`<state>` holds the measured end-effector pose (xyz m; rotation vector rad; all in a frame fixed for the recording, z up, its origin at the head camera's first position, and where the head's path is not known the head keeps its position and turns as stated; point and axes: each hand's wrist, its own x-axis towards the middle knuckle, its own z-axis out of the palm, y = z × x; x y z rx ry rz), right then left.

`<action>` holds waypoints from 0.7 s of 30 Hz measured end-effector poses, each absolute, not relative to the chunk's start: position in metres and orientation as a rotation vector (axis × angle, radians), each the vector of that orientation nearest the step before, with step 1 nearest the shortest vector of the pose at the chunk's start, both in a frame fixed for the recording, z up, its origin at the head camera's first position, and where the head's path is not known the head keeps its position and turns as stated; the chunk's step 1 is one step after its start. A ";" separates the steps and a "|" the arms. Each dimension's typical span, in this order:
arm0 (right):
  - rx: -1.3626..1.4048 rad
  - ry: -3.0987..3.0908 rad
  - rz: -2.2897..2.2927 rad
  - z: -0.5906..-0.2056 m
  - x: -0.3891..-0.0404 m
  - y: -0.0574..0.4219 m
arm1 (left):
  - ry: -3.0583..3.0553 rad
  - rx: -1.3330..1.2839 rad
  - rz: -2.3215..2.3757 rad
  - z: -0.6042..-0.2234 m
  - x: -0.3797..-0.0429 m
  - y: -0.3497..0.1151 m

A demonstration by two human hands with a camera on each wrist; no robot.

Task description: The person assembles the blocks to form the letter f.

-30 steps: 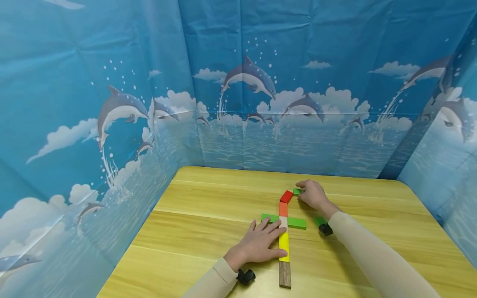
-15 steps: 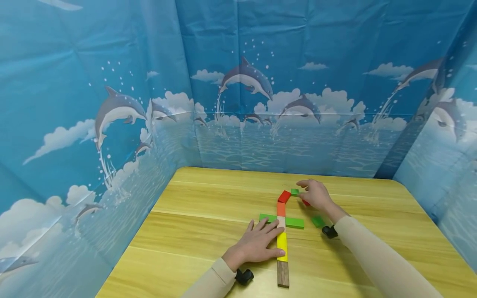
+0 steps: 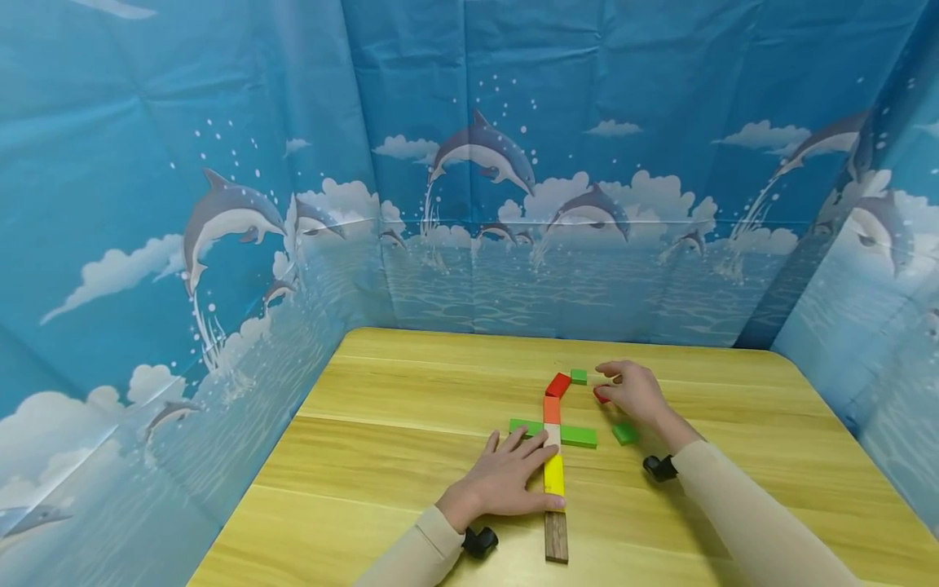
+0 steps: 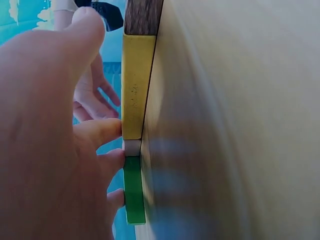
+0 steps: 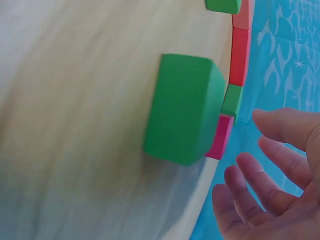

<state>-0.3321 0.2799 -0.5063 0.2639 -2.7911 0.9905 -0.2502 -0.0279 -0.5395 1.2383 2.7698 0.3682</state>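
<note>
My left hand [image 3: 506,481] lies with its fingers spread over the row, touching the yellow block [image 3: 553,473] and the white block [image 3: 553,436]. In the left wrist view, its fingertips meet the top faces of the yellow, white and green blocks [image 4: 134,190]. My right hand [image 3: 637,393] hovers by a separate red block [image 3: 601,395], which it partly covers in the head view. The right wrist view shows thumb and fingers apart with nothing between them, the pinkish-red block [image 5: 220,137] beyond. A small green block [image 3: 579,377] sits at the far tip of the row.
The row also has a dark brown block [image 3: 556,538] at its near end, an orange block [image 3: 552,410], a tilted red block [image 3: 559,385] and a green crosspiece [image 3: 579,437]. A loose green block [image 3: 625,433] lies near my right wrist. A dolphin-print curtain [image 3: 469,277] stands behind the wooden table [image 3: 352,440].
My right hand has let go of the small green block at the far tip and moved right and nearer, over to the loose red block. The left hand stays in place.
</note>
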 end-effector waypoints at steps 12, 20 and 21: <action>0.242 -2.822 0.983 -0.518 -0.331 0.287 | 2.775 1.244 0.335 -0.537 -0.249 -0.030; 0.186 -2.867 0.943 -0.521 -0.330 0.287 | 2.787 1.257 0.301 -0.539 -0.249 -0.029; 0.173 -2.874 0.946 -0.521 -0.330 0.286 | 2.787 1.260 0.304 -0.539 -0.249 -0.029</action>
